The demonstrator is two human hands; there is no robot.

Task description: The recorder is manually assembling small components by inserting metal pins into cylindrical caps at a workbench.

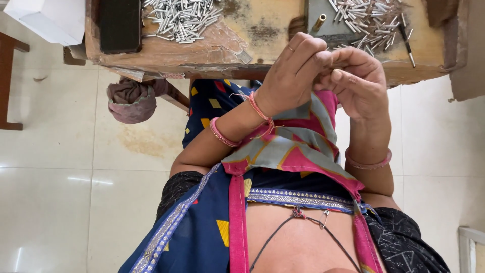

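Note:
My left hand point(289, 76) and my right hand point(356, 83) meet fingertip to fingertip just in front of the wooden workbench point(262, 30), above my lap. Both sets of fingers are curled and pinched together. Whatever sits between them is hidden by the fingers. On the bench directly behind the hands, a small brass cylinder point(319, 22) stands on a grey block point(316, 12). One heap of several small silver metal tubes point(179, 19) lies at the bench's left, and another heap of silver tubes point(368, 21) lies at its right.
A black phone point(119, 23) lies at the bench's left end. A thin dark tool point(407, 46) rests by the right heap. A bundled cloth point(132, 101) hangs below the bench's left corner. A white box point(50, 17) is at the top left, above a pale tiled floor point(60, 167).

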